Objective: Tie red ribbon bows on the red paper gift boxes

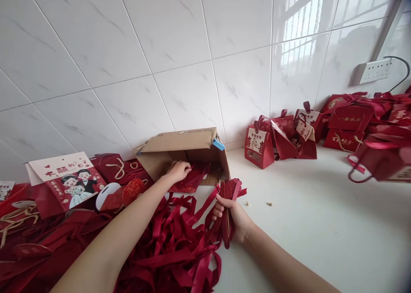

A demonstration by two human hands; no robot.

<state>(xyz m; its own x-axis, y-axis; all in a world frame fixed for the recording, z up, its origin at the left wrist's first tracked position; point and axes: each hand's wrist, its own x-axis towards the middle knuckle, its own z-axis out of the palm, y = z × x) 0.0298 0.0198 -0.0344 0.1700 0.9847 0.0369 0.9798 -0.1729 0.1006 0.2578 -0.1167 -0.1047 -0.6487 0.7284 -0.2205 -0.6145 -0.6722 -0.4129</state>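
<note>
My right hand (233, 218) is closed around a bundle of dark red card pieces (228, 188) with scalloped edges, held upright just above the white surface. My left hand (179, 171) reaches into the mouth of an open cardboard box (183, 139) lying on its side. Its fingers are curled over red pieces (192, 181) at the opening; what they grip, if anything, is hidden. Between my forearms spreads a tangled heap of red ribbons (170, 237), close to the bundle.
On the left lie red gift boxes, one printed with a cartoon couple (78, 183). Small red boxes (258, 147) with ribbon loops stand along the tiled wall, and more red boxes (349, 117) crowd the right. Two small gold fasteners (269, 204) lie on the white countertop (321, 224).
</note>
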